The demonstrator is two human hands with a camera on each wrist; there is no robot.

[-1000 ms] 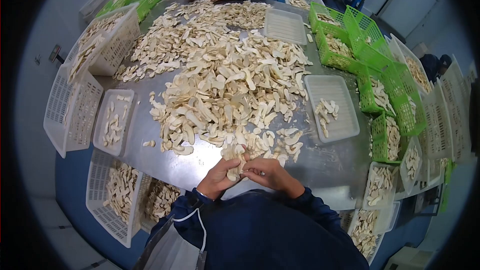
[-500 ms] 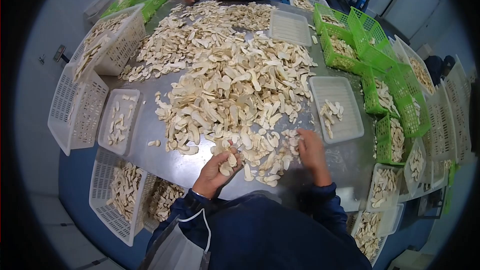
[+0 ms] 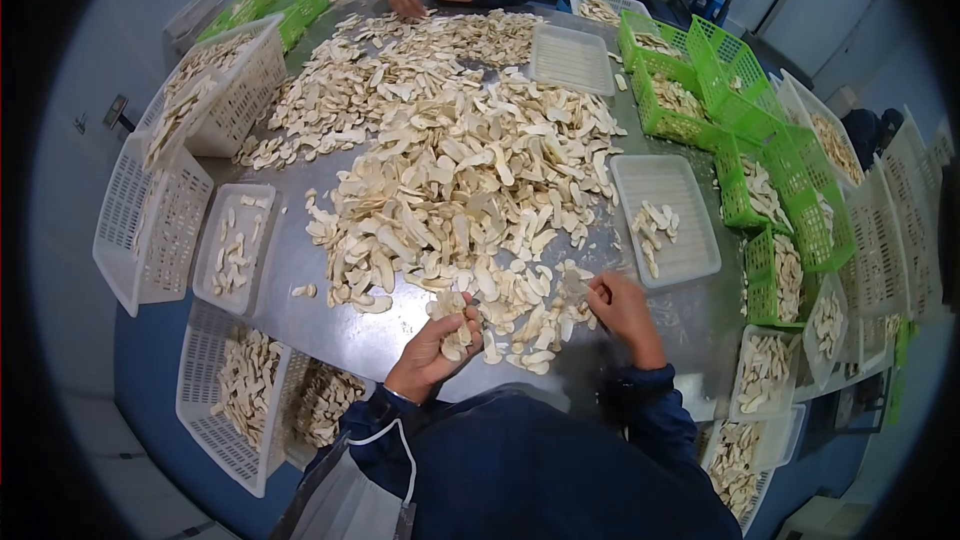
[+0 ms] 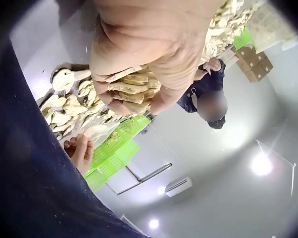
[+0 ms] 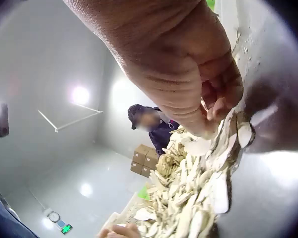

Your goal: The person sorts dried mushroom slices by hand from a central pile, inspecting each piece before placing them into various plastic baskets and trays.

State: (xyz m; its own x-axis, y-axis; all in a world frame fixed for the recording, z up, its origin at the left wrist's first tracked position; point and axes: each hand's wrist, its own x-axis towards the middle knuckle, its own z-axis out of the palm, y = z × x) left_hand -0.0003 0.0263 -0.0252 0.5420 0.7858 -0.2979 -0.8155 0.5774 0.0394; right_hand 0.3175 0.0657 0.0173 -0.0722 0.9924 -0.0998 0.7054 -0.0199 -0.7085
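Head view: a broad heap of pale slices (image 3: pixel 450 180), flat, irregular and mostly elongated with rounded ends, covers the middle of a smooth, reflective metal table (image 3: pixel 290 270). The left hand (image 3: pixel 430 352), fingers curled, grips a bundle of slices (image 3: pixel 456 344) at the near edge of the heap. The right hand (image 3: pixel 622 308) is beside loose slices at the heap's near right side. Farther right lies a shallow translucent tray (image 3: pixel 692 182) with a ribbed floor and rounded corners. Green baskets (image 3: pixel 672 126) of openwork plastic stand along the right edge; a white crate (image 3: pixel 172 240) with slotted walls stands on the left.

Left wrist view: the gripped slices show edge-on, layered between thumb and fingers, with rough, wavy rims. The right hand pinches one thin, broad slice (image 4: pixel 95 131) between thumb and fingers.

Right wrist view: the right fingertips are pressed together low over the heap. From here I see cardboard boxes (image 5: pixel 144 159) bearing small white labels, unreadable, and a green sign (image 5: pixel 66 228) with a white mark.
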